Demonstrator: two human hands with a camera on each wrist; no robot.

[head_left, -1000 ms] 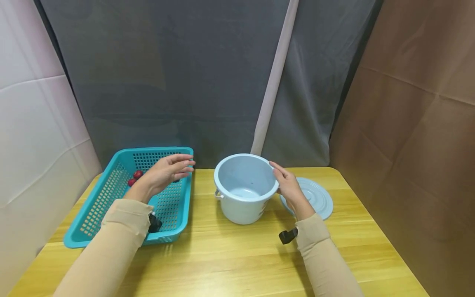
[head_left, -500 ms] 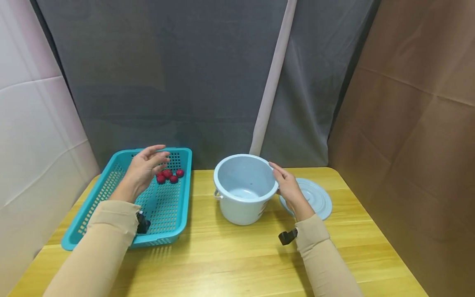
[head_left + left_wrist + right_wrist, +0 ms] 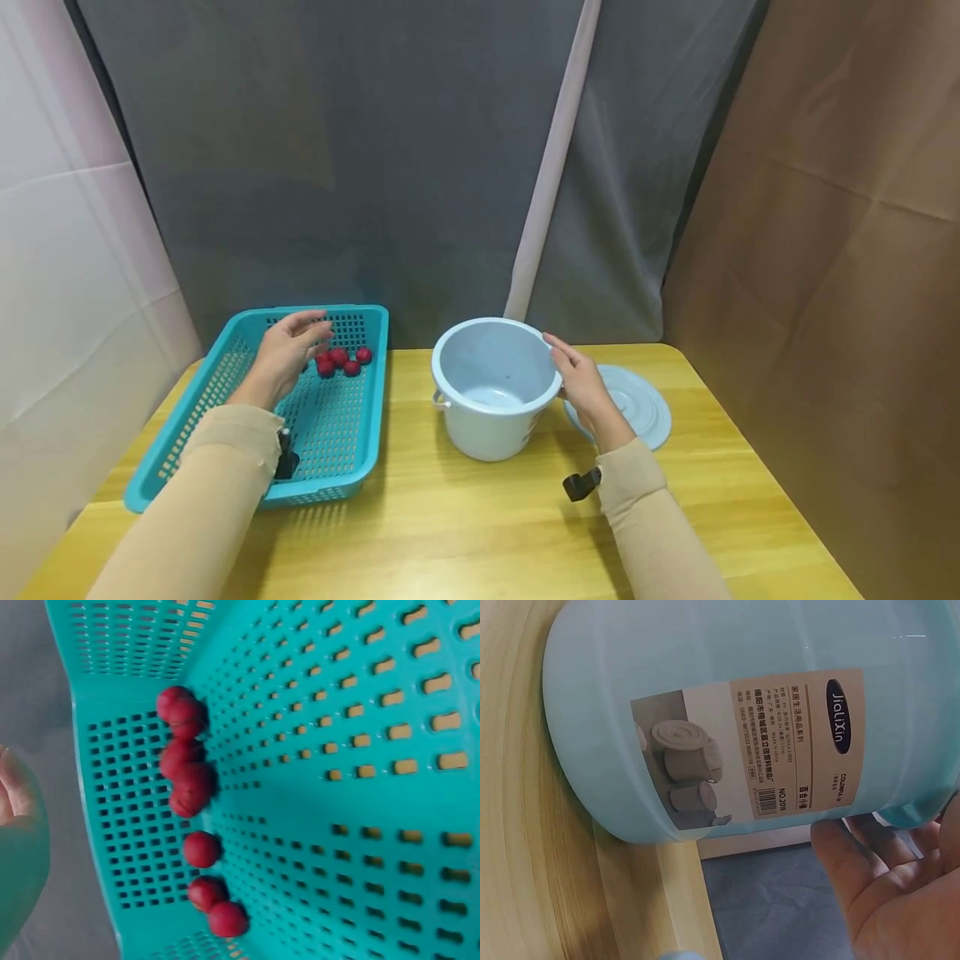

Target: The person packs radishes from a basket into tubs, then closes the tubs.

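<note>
- Worktop (image 3: 465, 533): the yellow wooden surface nearest us carries everything, and both sleeved forearms reach forward over it.
- Right hand (image 3: 585, 385): we see it laid against the right side of the pale blue bucket (image 3: 491, 387), fingers fairly straight along the rim and wall. In the right wrist view the palm (image 3: 900, 892) sits just beside the labelled wall (image 3: 780, 750); we judge this a steadying touch, not a grip.
- Lid (image 3: 637, 407): the matching round lid lies flat on the worktop just right of the bucket, partly behind the right hand.
- Left hand (image 3: 288, 354): it hovers over the far half of the teal basket (image 3: 225, 467), fingers loosely curved and holding nothing, the fingertips close to the red berries (image 3: 341, 360).
- Red berries: in the left wrist view they lie in a loose row (image 3: 191, 787) against the basket's far wall, several touching.
- Doing the step well, in our judgement: we should lower the fingertips onto one berry at the end of the row, pinch lightly so as not to crush it, and keep the bucket steady under the right hand.
</note>
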